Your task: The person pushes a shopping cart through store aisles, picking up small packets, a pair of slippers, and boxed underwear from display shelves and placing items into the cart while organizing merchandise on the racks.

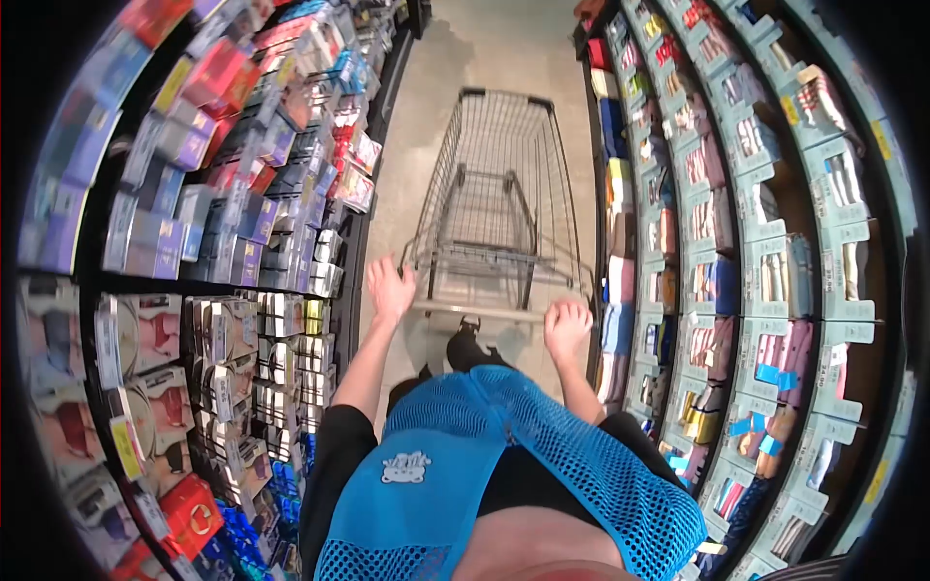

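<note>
A wire shopping cart (pixel 433 198) stands directly ahead of me in the aisle, its mesh walls and frame showing. Its pale handle bar (pixel 480 311) runs crosswise in front of my body. My right hand (pixel 568 321) is closed around the right end of that bar. At the bar's left end, my left hand (pixel 390 289) has its fingers stretched forward and apart, close to the cart's corner; whether the palm touches the bar I cannot tell. I wear a blue mesh vest (pixel 426 504) over black sleeves.
On the left, tall shelves hold boxed packages (pixel 155 242) and hanging packs (pixel 223 329). Shelves on the right carry folded textiles (pixel 712 281) in pale trays. Both rows stand close to the cart's sides. Grey floor (pixel 494 44) stretches ahead between them.
</note>
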Demonstrator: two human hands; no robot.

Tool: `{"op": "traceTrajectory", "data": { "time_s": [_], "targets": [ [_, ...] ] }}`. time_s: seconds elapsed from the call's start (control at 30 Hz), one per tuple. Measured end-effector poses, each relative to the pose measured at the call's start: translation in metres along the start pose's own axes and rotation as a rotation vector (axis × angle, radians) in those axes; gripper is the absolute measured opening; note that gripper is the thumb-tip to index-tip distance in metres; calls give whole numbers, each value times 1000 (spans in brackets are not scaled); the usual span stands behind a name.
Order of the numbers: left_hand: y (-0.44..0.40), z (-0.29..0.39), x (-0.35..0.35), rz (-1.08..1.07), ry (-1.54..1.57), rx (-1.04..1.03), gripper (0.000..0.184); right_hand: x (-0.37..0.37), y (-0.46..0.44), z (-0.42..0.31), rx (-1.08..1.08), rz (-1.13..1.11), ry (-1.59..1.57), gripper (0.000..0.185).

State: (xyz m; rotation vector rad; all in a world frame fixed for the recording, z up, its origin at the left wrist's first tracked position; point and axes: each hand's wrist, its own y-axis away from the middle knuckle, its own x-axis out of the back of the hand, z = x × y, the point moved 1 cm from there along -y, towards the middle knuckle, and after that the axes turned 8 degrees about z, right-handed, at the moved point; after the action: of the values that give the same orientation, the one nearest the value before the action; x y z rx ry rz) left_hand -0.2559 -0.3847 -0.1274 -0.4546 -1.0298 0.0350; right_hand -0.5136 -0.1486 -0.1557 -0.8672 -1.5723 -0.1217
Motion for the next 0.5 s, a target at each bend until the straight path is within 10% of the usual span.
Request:
{"op": "traceTrajectory", "data": {
  "time_s": [0.13, 0.23, 0.5],
  "targets": [
    [-81, 121, 60, -519, 1100, 263, 37, -29, -73, 8, -31, 99, -63, 49],
    [-119, 209, 141, -703, 1610, -29, 49, -53, -128, 15, -87, 25, -126, 51],
    [-198, 267, 192, -961, 1849, -384, 58, -115, -247, 17, -239, -163, 92, 60]
  ]
}}
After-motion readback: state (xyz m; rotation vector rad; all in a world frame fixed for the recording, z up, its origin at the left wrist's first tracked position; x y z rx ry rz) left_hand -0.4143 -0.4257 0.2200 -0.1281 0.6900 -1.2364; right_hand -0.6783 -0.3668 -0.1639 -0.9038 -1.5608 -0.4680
